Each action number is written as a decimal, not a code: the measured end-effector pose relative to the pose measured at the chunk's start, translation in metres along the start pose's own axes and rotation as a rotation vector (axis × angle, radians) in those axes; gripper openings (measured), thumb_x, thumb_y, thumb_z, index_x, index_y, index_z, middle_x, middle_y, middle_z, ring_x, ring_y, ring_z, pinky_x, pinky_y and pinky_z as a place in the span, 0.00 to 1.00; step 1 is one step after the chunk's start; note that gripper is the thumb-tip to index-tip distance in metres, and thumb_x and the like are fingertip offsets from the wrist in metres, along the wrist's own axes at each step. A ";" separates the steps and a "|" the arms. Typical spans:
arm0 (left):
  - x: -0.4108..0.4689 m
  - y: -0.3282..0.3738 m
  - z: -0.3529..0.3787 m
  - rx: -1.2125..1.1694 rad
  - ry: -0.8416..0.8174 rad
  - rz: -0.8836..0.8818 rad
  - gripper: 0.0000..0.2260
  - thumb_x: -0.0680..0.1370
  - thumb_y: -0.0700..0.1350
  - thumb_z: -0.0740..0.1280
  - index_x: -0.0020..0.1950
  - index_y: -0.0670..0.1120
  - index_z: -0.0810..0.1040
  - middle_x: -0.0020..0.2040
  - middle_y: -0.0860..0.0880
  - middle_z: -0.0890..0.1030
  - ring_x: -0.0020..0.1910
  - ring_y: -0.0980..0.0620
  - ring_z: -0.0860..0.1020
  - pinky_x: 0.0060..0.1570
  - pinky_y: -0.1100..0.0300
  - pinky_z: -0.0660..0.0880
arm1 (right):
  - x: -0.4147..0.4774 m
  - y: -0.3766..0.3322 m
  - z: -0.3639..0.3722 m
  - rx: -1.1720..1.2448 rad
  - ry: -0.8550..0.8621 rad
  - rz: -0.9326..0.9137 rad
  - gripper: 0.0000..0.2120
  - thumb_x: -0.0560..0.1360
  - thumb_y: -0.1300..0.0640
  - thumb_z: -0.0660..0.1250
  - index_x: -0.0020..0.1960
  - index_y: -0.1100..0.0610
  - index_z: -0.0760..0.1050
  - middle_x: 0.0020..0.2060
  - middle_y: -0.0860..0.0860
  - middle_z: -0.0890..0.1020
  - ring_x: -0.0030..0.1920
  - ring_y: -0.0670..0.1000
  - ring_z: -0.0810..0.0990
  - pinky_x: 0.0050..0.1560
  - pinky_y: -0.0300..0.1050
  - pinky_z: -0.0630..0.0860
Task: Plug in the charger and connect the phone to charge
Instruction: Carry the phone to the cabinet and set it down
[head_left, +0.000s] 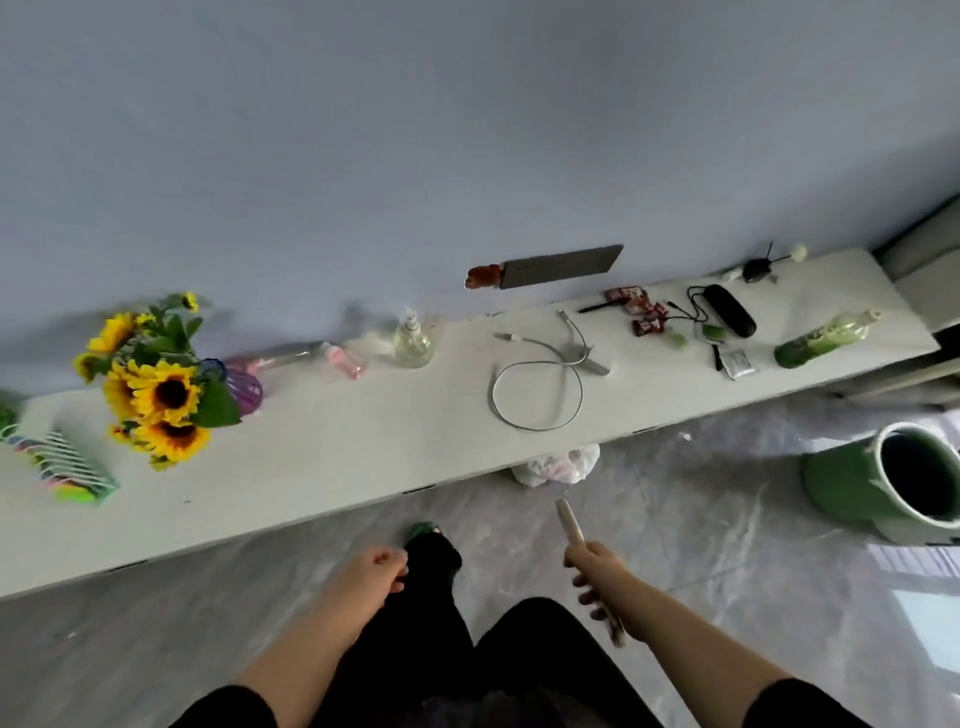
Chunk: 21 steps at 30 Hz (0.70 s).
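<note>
Pale casing: we hold a slim, cream-coloured slab in our right hand, fingers wrapped round its lower end; we judge it to be the phone, though blur hides any detail.
Right grip: closed on the phone, seen edge-on, its free end pointing up toward the desk.
Left grip: our left hand is loosely curled, holding nothing we can make out.
Phone handling: rigid, light, probably smooth and slippery; best held by the long edges, leaving the port end clear.
Cable: a white cable lies looped on the desk, well apart from both hands, one plug end pointing left.
Cable handling: limp and springy; we would pinch it by the stiff plug, not the cord.
Charger: a grey block sits where the loops cross; whether it is the charger we cannot tell.
Socket: none visible.
Nearby: a cleaver leans against the wall behind the cable.
</note>
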<state>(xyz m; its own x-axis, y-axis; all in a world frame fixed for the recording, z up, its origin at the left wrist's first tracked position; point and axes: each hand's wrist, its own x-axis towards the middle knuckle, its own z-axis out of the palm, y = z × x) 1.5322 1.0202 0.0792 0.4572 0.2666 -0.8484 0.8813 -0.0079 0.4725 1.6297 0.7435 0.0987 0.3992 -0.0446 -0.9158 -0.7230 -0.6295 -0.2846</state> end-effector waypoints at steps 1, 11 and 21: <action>0.007 0.015 0.003 0.016 -0.012 0.010 0.06 0.79 0.45 0.61 0.45 0.51 0.76 0.44 0.50 0.82 0.40 0.54 0.79 0.36 0.61 0.72 | 0.002 -0.007 -0.007 0.008 0.008 0.012 0.13 0.70 0.51 0.63 0.52 0.56 0.72 0.40 0.55 0.73 0.32 0.52 0.71 0.31 0.42 0.68; 0.084 0.135 0.051 -0.035 0.041 -0.027 0.08 0.77 0.44 0.63 0.39 0.49 0.77 0.44 0.44 0.83 0.39 0.48 0.80 0.36 0.59 0.71 | 0.066 -0.099 -0.108 -0.168 -0.049 0.031 0.16 0.76 0.54 0.60 0.62 0.56 0.65 0.40 0.52 0.71 0.35 0.48 0.69 0.31 0.39 0.65; 0.187 0.168 0.105 -0.007 0.237 -0.149 0.16 0.75 0.44 0.64 0.63 0.45 0.75 0.64 0.45 0.76 0.62 0.47 0.75 0.61 0.57 0.69 | 0.195 -0.204 -0.101 -0.527 -0.238 -0.080 0.31 0.70 0.47 0.65 0.70 0.51 0.61 0.62 0.57 0.73 0.59 0.57 0.74 0.60 0.51 0.72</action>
<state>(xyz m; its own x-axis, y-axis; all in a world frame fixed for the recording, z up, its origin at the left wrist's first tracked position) 1.7779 0.9680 -0.0251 0.2812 0.4822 -0.8297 0.9356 0.0545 0.3488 1.9118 0.7849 0.0065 0.2592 0.1565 -0.9530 -0.2937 -0.9273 -0.2322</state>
